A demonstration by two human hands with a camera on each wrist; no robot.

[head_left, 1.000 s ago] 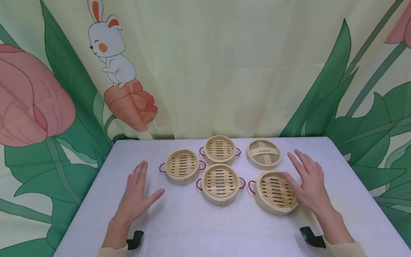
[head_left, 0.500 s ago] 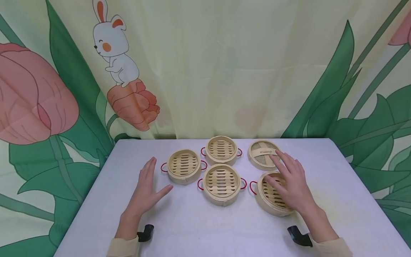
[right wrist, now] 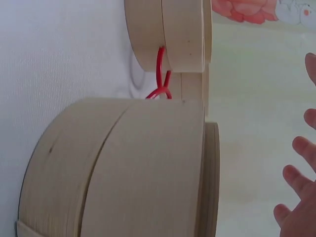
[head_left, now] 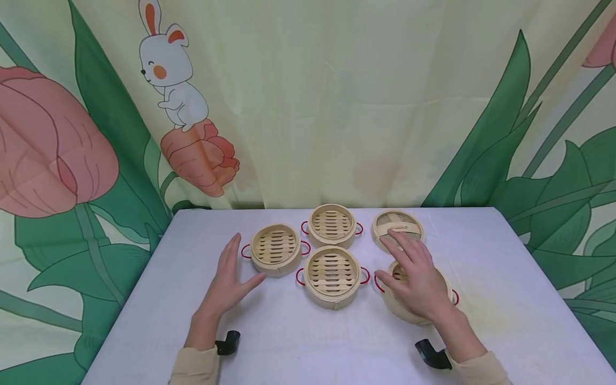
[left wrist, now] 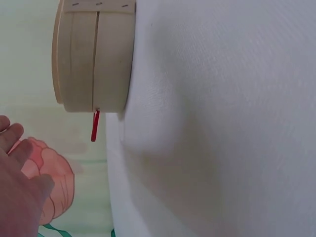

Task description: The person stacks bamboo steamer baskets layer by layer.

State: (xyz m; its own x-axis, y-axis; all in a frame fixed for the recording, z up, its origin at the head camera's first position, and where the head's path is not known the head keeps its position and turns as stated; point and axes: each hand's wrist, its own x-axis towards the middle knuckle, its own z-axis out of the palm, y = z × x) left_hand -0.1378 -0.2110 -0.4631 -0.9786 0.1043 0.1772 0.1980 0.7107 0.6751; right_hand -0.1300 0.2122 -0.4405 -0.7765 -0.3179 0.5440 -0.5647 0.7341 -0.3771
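My left hand (head_left: 232, 278) hovers over the table with straight fingers and the thumb apart, holding nothing. Nearest to it is the left bamboo steamer basket (head_left: 275, 249), which has red side loops. In the left wrist view that hand shows at the lower left, away from a basket wall (left wrist: 96, 59). My right hand (head_left: 416, 275) is spread above the right steamer basket (head_left: 401, 307) and hides much of its slatted base. The right wrist view shows its fingertips apart from the basket side (right wrist: 143, 168). Behind it lies the woven bamboo lid (head_left: 397, 222), partly covered by the fingers.
A front middle steamer basket (head_left: 332, 272) and a back middle one (head_left: 331, 224) sit between the hands. They all stand on a white-covered table (head_left: 308, 347). A printed curtain (head_left: 308, 107) hangs behind the table's back edge.
Both hands have moved inward: the left one rightward toward the left basket, the right one leftward from the right basket's edge to above it. The baskets and lid have not moved on the table.
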